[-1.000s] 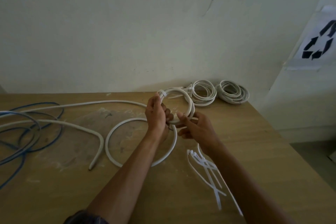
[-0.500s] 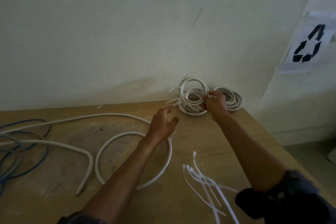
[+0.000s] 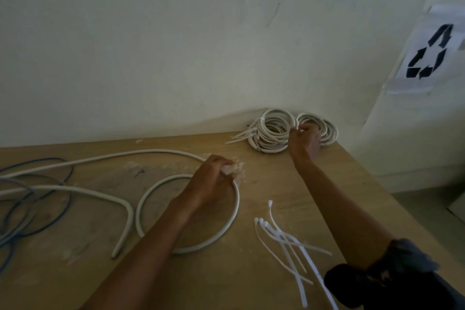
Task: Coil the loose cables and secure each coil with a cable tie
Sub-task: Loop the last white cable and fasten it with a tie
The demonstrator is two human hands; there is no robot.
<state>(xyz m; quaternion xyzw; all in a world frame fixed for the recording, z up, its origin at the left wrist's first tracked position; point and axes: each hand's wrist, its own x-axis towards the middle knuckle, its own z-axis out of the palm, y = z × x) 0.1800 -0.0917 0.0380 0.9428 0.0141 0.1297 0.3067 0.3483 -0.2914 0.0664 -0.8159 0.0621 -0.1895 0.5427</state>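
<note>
Gripping tied coils point(image 3: 264, 134), right hand point(image 3: 305, 140) sits near a recycling-symbol sheet point(image 3: 427, 58).

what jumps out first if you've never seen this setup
The right hand holds a stack of tied white coils in the far right corner of the table, by the wall. Mid-table, the left hand grips a thick white cable looping widely; loose cable ties lie fanned near the front right.

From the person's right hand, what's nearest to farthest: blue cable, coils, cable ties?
1. Coils, back right; the right hand holds them.
2. Cable ties, front right.
3. Blue cable, far left.
</note>
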